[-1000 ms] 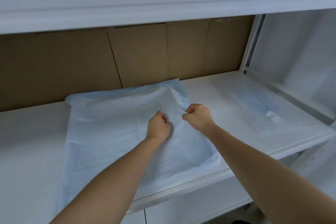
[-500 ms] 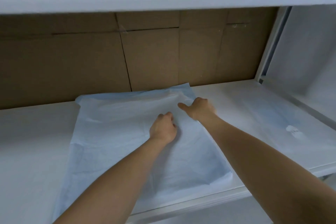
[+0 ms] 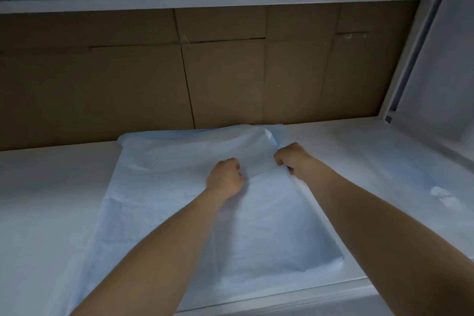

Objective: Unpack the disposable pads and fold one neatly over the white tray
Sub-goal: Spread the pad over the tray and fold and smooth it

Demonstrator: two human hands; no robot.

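The white tray [image 3: 51, 187] stretches across the shelf in front of me, running from the left edge to the right, with brown cardboard [image 3: 225, 79] standing along its back. Over the middle of it lies the pale blue pad [image 3: 159, 200], spread nearly flat; its far edge reaches almost to the cardboard, its near edge comes close to the tray's front rim, and its near right corner is folded under. Further right on the tray sits a small white crumpled scrap [image 3: 440, 194], well apart from the pad.

My left hand [image 3: 225, 178] rests on the pad near its middle, fingers curled into the sheet — gathering a pinch of it. My right hand [image 3: 293, 159] grips the pad's right edge near the far corner, fingers closed round the lifted fold.
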